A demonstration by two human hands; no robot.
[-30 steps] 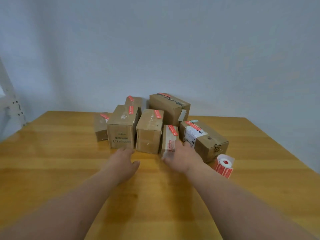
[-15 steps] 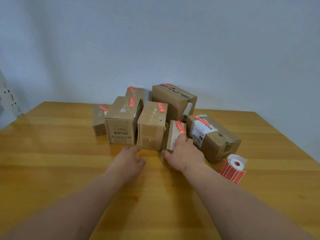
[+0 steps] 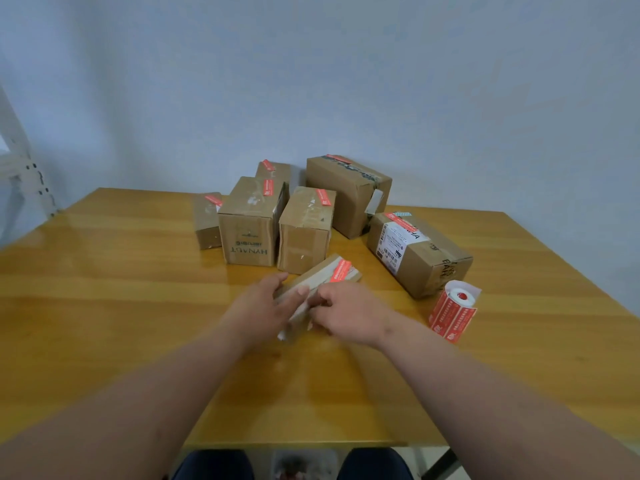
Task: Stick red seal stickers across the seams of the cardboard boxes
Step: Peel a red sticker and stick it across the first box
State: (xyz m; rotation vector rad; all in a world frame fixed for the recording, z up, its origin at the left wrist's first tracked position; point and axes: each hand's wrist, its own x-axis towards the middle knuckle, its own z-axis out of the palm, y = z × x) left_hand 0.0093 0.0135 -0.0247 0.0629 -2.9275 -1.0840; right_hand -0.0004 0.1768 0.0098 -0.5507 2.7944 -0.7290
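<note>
Head view: both hands' fingers (image 3: pixel 300 293) grip small box (image 3: pixel 320 276).

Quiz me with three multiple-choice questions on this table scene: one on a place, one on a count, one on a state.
1. Where is the roll of red seal stickers?
A. right of the hands
B. on a box
C. off the table

2. How many brown cardboard boxes are visible?
A. four
B. seven
C. ten

3. The small flat cardboard box is:
A. stacked
B. untouched
C. gripped by both hands

A: it stands on the wooden table, at the right.
B: six stand, one is held.
C: left hand and right hand grip it.
</note>
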